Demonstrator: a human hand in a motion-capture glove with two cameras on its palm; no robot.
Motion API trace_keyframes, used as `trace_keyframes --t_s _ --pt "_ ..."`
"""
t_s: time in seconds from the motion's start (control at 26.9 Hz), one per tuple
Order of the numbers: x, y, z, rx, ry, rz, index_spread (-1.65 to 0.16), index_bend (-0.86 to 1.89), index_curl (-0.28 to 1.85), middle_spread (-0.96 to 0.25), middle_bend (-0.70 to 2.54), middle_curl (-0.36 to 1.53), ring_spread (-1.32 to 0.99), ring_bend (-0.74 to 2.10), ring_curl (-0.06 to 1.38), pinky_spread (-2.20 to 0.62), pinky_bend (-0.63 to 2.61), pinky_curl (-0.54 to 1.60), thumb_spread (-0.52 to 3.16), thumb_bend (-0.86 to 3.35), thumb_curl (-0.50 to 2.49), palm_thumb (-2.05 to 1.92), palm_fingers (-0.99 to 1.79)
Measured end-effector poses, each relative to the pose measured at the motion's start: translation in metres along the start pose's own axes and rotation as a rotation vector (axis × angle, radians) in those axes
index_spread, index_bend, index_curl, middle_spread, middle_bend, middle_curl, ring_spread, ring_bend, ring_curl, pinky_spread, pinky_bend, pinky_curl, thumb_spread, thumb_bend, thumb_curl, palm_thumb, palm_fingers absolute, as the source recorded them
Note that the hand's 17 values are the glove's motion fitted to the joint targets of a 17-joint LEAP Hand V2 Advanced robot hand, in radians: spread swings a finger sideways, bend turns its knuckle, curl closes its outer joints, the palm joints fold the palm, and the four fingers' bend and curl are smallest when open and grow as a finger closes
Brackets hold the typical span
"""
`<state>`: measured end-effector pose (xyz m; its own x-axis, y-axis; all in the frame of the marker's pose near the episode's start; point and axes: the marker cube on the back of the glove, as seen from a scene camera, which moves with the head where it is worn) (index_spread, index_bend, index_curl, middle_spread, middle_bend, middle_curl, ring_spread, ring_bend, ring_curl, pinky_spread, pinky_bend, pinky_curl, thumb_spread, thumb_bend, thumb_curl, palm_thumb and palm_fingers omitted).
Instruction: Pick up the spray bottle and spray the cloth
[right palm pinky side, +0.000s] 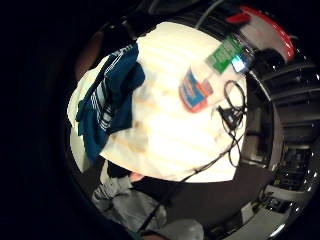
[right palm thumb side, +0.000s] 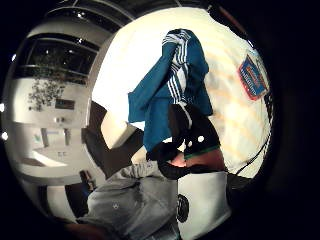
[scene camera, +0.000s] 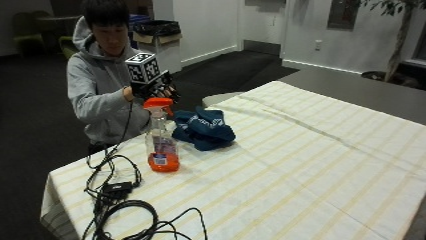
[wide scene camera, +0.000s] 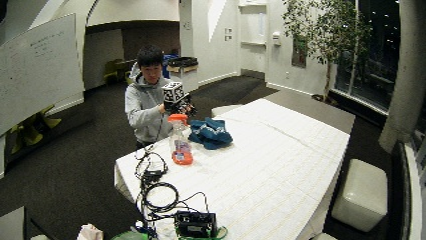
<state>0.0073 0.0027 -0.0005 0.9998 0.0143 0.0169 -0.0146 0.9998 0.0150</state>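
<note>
Spray bottle (scene camera: 162, 139): clear body, orange-red trigger head, orange liquid low in the base, blue label; it stands upright on the striped tablecloth (scene camera: 319, 165) near the table's edge. Cloth (scene camera: 202, 128): dark blue with white stripes, crumpled, just beside the bottle. Gloved right hand (scene camera: 152, 89): raised above the bottle, apart from it; whether the fingers are straight or curled cannot be told.

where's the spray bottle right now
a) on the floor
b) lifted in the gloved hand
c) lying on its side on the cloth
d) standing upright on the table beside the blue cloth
d: in the outside view the spray bottle stands upright on the striped tablecloth, next to the crumpled blue cloth, while the gloved right hand is raised above its red trigger head, not gripping it.
</note>
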Motion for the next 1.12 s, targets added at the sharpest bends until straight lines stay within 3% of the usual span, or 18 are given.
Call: trace_keyframes --t_s 0.48,0.82,1.12 --pt "0.065 0.032 -0.008 0.236 -0.138 0.212 -0.27 0.14 0.19 -0.01 0.29 0.20 0.05 0.20 0.14 0.21 0.42 0.22 0.91 0.28 0.18 0.57 0.46" --pt "0.117 0.000 -0.011 0.430 -0.354 0.365 -0.25 0.07 0.17 0.03 0.26 0.24 0.07 0.25 0.19 0.23 0.52 0.29 0.99 0.20 0.22 0.59 0.32" --pt "0.146 -0.023 -0.005 0.329 -0.626 0.291 -0.24 0.09 0.16 0.04 0.28 0.27 0.08 0.28 0.21 0.23 0.55 0.31 0.99 0.14 0.27 0.64 0.28"
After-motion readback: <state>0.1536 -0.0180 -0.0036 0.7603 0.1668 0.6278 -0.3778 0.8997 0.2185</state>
